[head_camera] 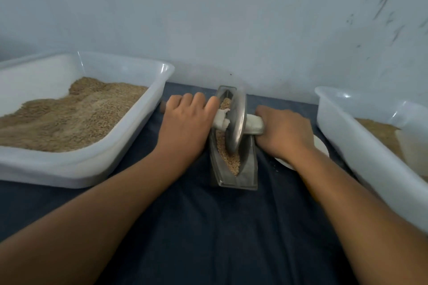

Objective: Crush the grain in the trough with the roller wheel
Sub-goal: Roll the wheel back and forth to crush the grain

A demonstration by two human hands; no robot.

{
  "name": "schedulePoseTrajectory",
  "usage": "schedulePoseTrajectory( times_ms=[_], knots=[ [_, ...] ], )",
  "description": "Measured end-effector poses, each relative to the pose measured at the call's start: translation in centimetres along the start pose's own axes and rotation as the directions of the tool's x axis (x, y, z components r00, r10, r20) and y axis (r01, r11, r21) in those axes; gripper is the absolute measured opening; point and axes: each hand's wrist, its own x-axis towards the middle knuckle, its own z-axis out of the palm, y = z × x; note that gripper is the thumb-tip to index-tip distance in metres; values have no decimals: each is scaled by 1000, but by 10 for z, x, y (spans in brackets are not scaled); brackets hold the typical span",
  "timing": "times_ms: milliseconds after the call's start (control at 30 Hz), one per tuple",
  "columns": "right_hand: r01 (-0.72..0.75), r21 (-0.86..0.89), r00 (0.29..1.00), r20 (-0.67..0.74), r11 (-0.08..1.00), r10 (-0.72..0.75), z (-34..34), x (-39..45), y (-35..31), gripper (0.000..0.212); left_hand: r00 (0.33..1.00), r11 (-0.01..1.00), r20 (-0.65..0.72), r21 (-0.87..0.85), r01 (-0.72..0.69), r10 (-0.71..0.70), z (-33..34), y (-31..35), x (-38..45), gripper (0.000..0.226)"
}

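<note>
Gripping the cloth-wrapped axle (pixel 254 124) on either side, the left hand (pixel 185 120) and the right hand (pixel 281 132) have their fingers curled tight round it, probably so the load falls evenly and the thin roller wheel (pixel 236 120) stays upright in its groove. The wheel stands on edge in the narrow metal trough (pixel 249 169), which lies lengthwise away from the person on a dark cloth (pixel 208 227), and the grain (pixel 232 162) lies along the channel before and behind the wheel, mostly whole by the look of it. A white tub (pixel 81 176) of grain sits to the left, another tub (pixel 370 157) to the right, and a small white dish (pixel 322 146) is half hidden under the right wrist, all within reach, likely for refilling and emptying. No brand, label or writing can be read anywhere.
</note>
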Motion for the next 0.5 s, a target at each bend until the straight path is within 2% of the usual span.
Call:
schedulePoseTrajectory(
  times_ms=[233,367,500],
  knots=[
    [-69,-7,988,-140,998,67,0,-24,-6,23,993,996,-114,-92,11,-21,-10,-2,-10,18],
    [-90,16,984,-153,996,91,0,-25,-8,23,996,995,-85,-98,-4,-4,-16,-4,-8,19],
    [-81,6,979,-188,997,81,-3,-23,-10,22,997,995,-66,-103,18,-25,-23,-6,-6,31]
  ],
)
